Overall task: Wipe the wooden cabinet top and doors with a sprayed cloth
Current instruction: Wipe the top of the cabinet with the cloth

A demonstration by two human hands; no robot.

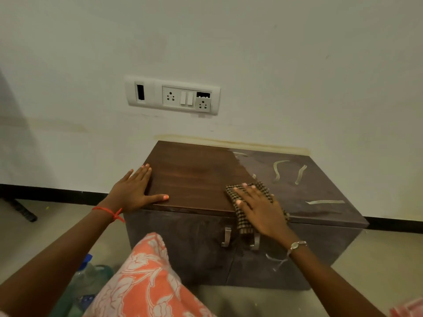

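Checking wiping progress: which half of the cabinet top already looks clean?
The left half, by the left hand: dark, glossy wood. The right half is dusty grey with pale streaks.

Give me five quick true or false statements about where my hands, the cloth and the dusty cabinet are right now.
1. The right hand presses the checked cloth flat on the cabinet top. True.
2. The left hand holds a spray bottle. False: it rests flat, empty, on the top's left edge.
3. The top's right part looks dusty and streaked. True.
4. The cloth lies wholly on top. False: it hangs over the front edge, near the door handles.
5. The cabinet doors are open. False: both are shut.
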